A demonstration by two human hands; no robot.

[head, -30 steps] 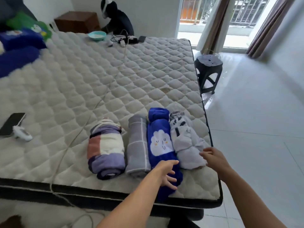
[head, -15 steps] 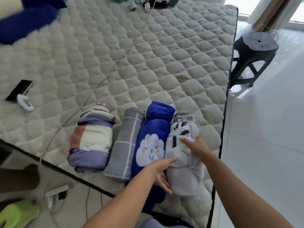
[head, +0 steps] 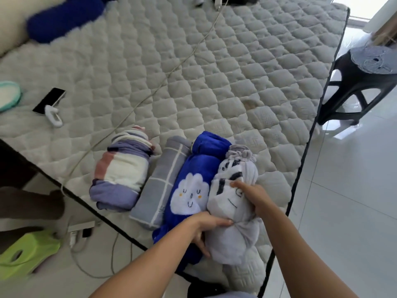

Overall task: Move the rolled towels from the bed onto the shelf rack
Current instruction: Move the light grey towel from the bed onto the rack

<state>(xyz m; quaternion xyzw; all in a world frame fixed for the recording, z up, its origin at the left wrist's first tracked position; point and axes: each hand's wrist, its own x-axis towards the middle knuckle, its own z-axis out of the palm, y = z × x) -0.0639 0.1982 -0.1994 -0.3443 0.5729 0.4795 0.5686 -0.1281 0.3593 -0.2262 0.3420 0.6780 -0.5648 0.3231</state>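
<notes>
Several rolled towels lie side by side near the corner of the quilted bed (head: 214, 82): a striped purple, white and pink one (head: 120, 175), a grey checked one (head: 160, 186), a blue one with a cloud face (head: 193, 186), and a light grey one with black marks (head: 232, 203) at the right. My right hand (head: 253, 196) rests curled over the top of the light grey towel. My left hand (head: 206, 229) grips that towel's left side, fingers tucked between it and the blue towel. No shelf rack is in view.
A phone (head: 49, 101) and a small white gadget (head: 53, 116) lie at the bed's left. A cable (head: 150, 95) crosses the mattress. A black stool (head: 363, 82) stands on the tiled floor right of the bed. A green stool (head: 25, 252) and power strip sit lower left.
Both hands reached from the bed's edge onto the light grey towel and closed on it. The view moved closer and tilted down.
</notes>
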